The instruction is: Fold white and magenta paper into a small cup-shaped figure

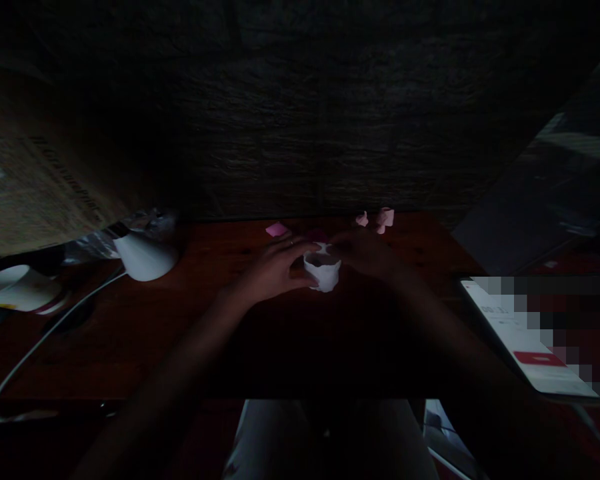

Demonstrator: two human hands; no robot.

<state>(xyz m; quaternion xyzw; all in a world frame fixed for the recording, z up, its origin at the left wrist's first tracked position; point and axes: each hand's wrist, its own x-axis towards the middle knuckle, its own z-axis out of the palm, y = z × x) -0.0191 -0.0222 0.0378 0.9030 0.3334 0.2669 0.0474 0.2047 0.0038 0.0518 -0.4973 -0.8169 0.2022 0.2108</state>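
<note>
Gripping wht cup [324,277] in head view: L hand [279,265], thumb + fingers round its left side. R hand [364,251] at right rim, too dark to tell grip. Cup's mid-table [220,250], btwn hands; pink sq. [277,229] behind L hand, phone [510,333] far R.
</note>
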